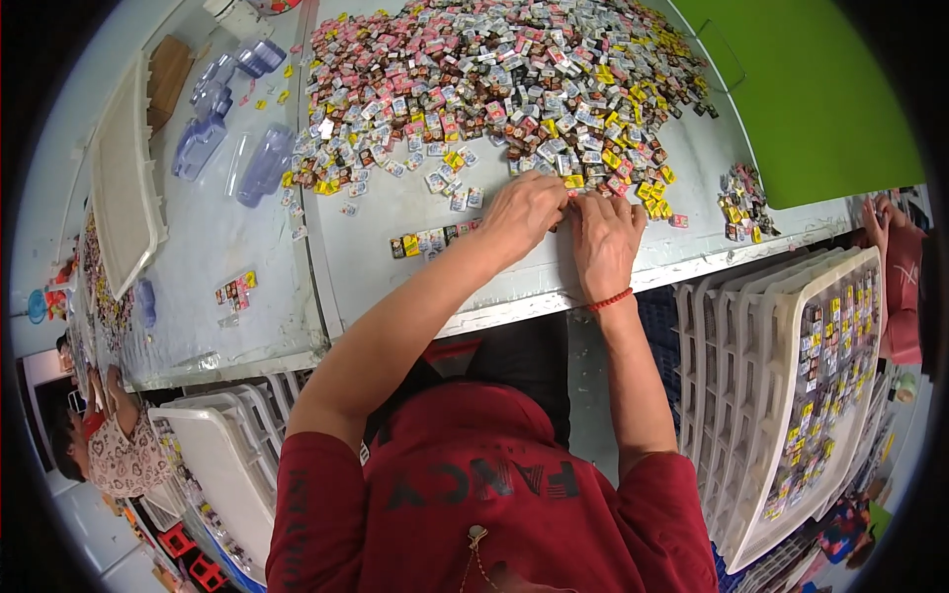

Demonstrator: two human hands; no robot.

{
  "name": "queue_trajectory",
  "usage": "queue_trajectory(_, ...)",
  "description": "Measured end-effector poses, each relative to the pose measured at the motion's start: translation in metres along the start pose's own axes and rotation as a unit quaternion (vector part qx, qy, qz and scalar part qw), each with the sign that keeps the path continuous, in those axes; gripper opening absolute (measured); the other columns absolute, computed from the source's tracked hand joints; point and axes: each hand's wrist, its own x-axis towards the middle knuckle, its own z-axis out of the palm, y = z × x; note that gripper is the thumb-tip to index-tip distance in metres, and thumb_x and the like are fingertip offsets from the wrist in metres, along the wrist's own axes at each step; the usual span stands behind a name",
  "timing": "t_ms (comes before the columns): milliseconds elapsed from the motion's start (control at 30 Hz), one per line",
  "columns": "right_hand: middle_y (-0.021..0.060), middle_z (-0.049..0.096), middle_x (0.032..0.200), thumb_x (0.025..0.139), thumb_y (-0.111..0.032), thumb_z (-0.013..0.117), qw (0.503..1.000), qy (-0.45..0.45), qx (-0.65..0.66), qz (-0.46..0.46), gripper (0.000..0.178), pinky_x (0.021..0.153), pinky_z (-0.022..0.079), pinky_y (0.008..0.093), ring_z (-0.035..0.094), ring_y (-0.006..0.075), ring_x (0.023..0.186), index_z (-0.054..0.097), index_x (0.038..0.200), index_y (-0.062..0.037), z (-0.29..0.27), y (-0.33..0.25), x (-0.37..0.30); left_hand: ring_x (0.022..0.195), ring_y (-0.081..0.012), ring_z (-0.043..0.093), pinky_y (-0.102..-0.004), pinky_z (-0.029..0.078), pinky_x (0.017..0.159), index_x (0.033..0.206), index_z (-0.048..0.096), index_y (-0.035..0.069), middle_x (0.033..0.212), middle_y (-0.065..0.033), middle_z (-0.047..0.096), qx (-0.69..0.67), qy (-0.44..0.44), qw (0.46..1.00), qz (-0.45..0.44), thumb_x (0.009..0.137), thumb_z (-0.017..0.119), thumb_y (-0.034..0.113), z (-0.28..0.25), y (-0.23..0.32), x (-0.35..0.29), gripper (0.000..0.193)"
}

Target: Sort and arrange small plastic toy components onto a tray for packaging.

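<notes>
Small wrapped pieces (568, 193) at the heap's (494, 79) near edge are pinched under the curled fingertips of the left hand (524, 212) and right hand (605, 237), so a few should be drawn out at once and kept flat on the table (395, 212), beside the short row (430, 240) already lined up.

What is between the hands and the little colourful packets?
Nothing visible. The left hand and right hand already rest at the near edge of the packet pile on the table.
</notes>
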Motion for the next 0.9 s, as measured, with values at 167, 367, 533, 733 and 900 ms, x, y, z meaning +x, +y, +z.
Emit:
queue_trajectory(167,0.0082,0.066,0.097,0.084,-0.016,0.062,0.997,-0.048,-0.065,0.000,0.015,0.091,0.038,0.0471,0.058,0.0281,0.096,0.064,0.099,-0.0105,0.002,0.000,0.005,0.085,-0.0316,0.060,-0.0416,0.050,0.075,0.083,0.062,0.004,0.085,-0.0109,0.063,0.000,-0.011,1.000,0.017,0.074,0.061,0.003,0.002,-0.003,0.002,0.009)
queue_trajectory(367,0.0098,0.066,0.094,0.087,-0.012,0.052,0.992,-0.090,-0.053,-0.074,0.019,0.089,0.040,0.0458,0.058,0.0320,0.093,0.063,0.103,-0.0093,0.000,0.021,0.012,0.084,-0.0324,0.060,-0.0413,0.051,0.069,0.077,0.061,-0.001,0.082,-0.0146,0.062,0.081,0.094,0.991,-0.054,0.070,0.056,0.000,0.025,0.024,-0.007,0.009)
queue_trajectory(533,0.0070,0.064,0.107,0.085,-0.011,0.059,0.990,-0.080,0.045,-0.106,0.019,0.086,0.042,0.0423,0.057,0.0281,0.100,0.063,0.103,-0.0082,0.002,0.028,0.015,0.083,-0.0299,0.058,-0.0402,0.051,0.071,0.080,0.061,-0.001,0.083,-0.0131,0.061,0.077,0.140,0.986,-0.039,0.072,0.059,0.003,0.018,0.028,-0.018,0.010)
queue_trajectory(733,0.0019,0.065,0.110,0.080,-0.010,0.067,0.983,-0.077,0.018,-0.164,0.017,0.092,0.041,0.0400,0.058,0.0254,0.100,0.064,0.097,-0.0096,0.002,0.028,0.019,0.091,-0.0250,0.060,-0.0358,0.049,0.083,0.087,0.063,0.004,0.093,-0.0071,0.064,0.050,0.223,0.973,0.011,0.076,0.068,0.012,-0.037,0.032,-0.076,0.014)
queue_trajectory(900,0.0052,0.061,0.107,0.082,-0.010,0.066,0.986,-0.078,0.024,-0.146,0.017,0.096,0.038,0.0428,0.056,0.0260,0.100,0.065,0.098,-0.0085,0.003,0.024,0.016,0.099,-0.0231,0.058,-0.0354,0.048,0.084,0.096,0.066,0.005,0.100,-0.0052,0.065,0.087,0.146,0.985,-0.017,0.074,0.072,0.009,-0.072,0.002,-0.125,0.024)
